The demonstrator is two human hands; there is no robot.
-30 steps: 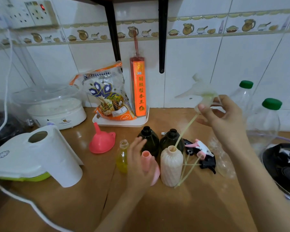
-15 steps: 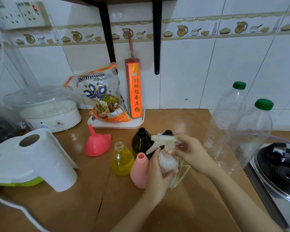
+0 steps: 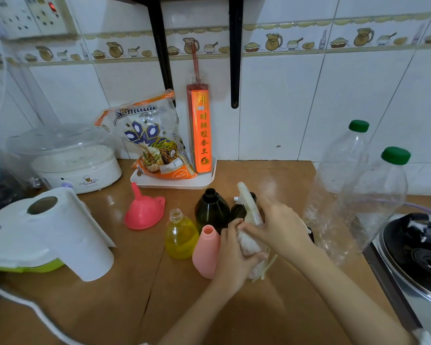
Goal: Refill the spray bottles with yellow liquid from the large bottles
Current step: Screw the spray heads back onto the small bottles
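Note:
A white ribbed spray bottle (image 3: pixel 247 242) stands on the wooden counter, gripped round its body by my left hand (image 3: pixel 234 257). Over its neck my right hand (image 3: pixel 279 227) holds the white trigger spray head (image 3: pixel 246 202). A pink bottle (image 3: pixel 205 252) without a cap stands just left of it. Beside that is a small clear bottle (image 3: pixel 181 235) with yellow liquid, open at the top. Two dark bottles (image 3: pixel 211 207) stand behind. Two large clear bottles with green caps (image 3: pixel 373 205) stand at the right; they look nearly empty.
A pink funnel (image 3: pixel 144 210) lies upside down to the left. A paper roll (image 3: pixel 72 235) rests on a white-green container. A white tray (image 3: pixel 174 183) with a snack bag and incense box stands at the wall. A stove (image 3: pixel 418 255) is at the right edge.
My right hand brought the spray head and its tube down from the air into the white bottle. My left hand moved from the pink bottle to the white bottle's body. The head has since turned.

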